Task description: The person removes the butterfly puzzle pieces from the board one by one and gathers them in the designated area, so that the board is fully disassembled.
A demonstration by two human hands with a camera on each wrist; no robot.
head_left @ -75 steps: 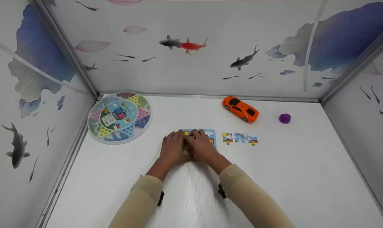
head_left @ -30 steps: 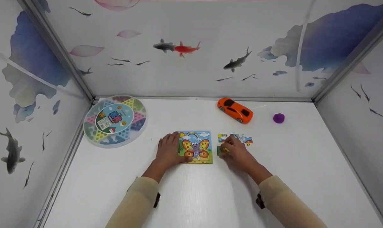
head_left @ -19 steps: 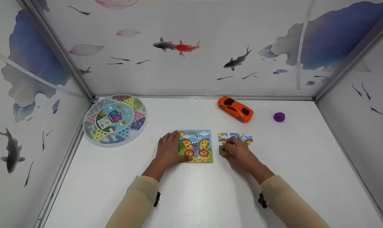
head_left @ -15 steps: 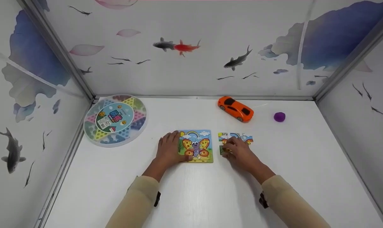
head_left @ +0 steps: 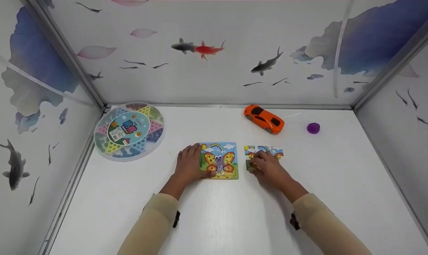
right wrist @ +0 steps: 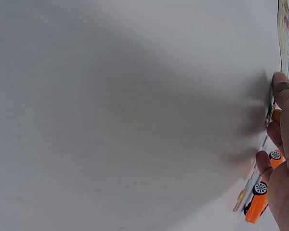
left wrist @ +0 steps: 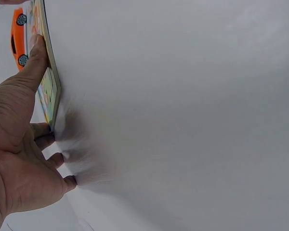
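Observation:
A square butterfly puzzle board (head_left: 225,161) lies on the table in the head view. My left hand (head_left: 190,164) rests at its left side, thumb laid over the front part and fingers along the left edge. The left wrist view shows this thumb (left wrist: 37,60) flat on the board and the other fingertips down on the table. Right of the board, my right hand (head_left: 269,168) pinches a green puzzle piece (head_left: 248,165), mostly covered by the fingers. Just beyond it sits a short row of puzzle pieces (head_left: 250,150) with rainbow and cloud parts, partly hidden by that hand.
An orange toy car (head_left: 264,119) stands near the back wall, with a purple ball (head_left: 313,128) to its right. At the back left lies a round Chinese checkers set (head_left: 129,131). Patterned walls (head_left: 214,81) enclose the white table (head_left: 214,219) at the back and both sides.
Both hands were over the board at first. My right hand has since moved right to the row with a green piece; the left stayed at the board's left side. Lately both barely move.

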